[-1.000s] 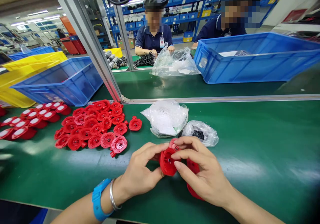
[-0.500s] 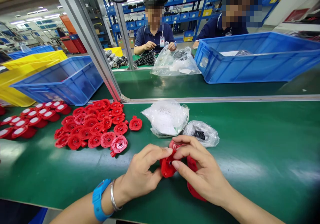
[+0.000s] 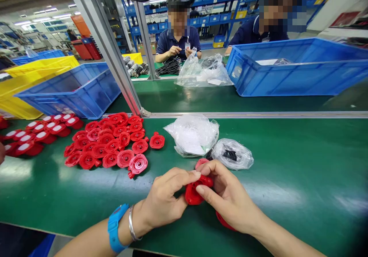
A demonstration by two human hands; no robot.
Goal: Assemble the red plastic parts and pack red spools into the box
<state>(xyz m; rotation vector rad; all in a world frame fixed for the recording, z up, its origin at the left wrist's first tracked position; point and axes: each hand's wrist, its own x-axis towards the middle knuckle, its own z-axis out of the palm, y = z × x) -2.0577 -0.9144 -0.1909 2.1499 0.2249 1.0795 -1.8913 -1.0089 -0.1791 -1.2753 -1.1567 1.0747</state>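
Note:
Both hands are on a red round plastic housing (image 3: 193, 194) held just above the green bench. My left hand (image 3: 168, 195) pinches it from the left, thumb below and fingers on top. From the right, my right hand (image 3: 227, 195) grips it with curled fingers, its thumb across the front. Whether a small part sits between those right fingertips is hidden. Another red part (image 3: 202, 162) shows behind my right fingers, and one more red part (image 3: 224, 221) lies partly covered under my right hand.
Many red housings (image 3: 110, 146) lie at left, beside red parts with white discs (image 3: 27, 138). Plastic bags, one whitish (image 3: 195, 134), one with black pieces (image 3: 232, 154), lie ahead. Blue bins (image 3: 287, 77) and a metal post (image 3: 106, 46) stand beyond; two people sit opposite.
My right fingers have curled in closer around the red housing, and the thumb presses on its front. My left hand keeps its hold. Another person's fingertips now show at the far left edge.

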